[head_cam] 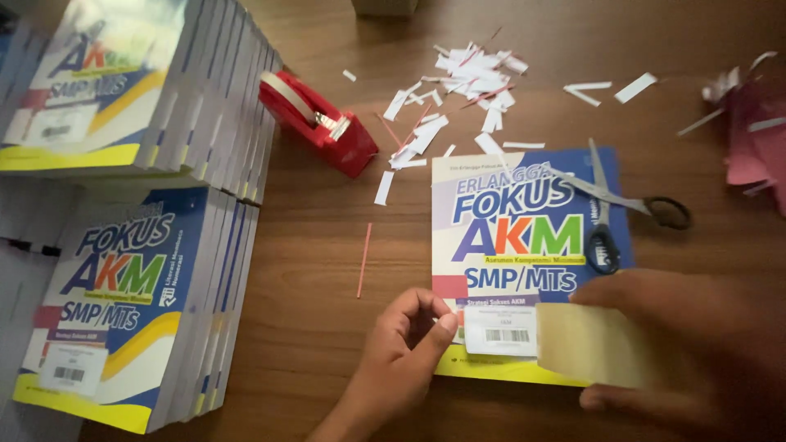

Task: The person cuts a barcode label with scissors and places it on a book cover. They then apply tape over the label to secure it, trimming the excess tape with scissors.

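Your left hand [407, 344] presses a white label [501, 330] onto the book [524, 245] lying near the surface's [327, 270] front edge; your right hand [696, 352], blurred, pinches a pale tape strip [594, 344] beside it. Scissors [610, 209] rest on the book; paper scraps [458, 90] and a red tape dispenser [319, 123] lie behind it.

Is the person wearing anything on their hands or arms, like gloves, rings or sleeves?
No. Both hands are bare: no gloves and no rings that can be seen. The left hand shows short, plain fingernails, and its wrist and the part of the forearm in view have no sleeve, watch or bracelet. The right hand is close to the camera and blurred, so small details cannot be told, but no glove or sleeve shows.
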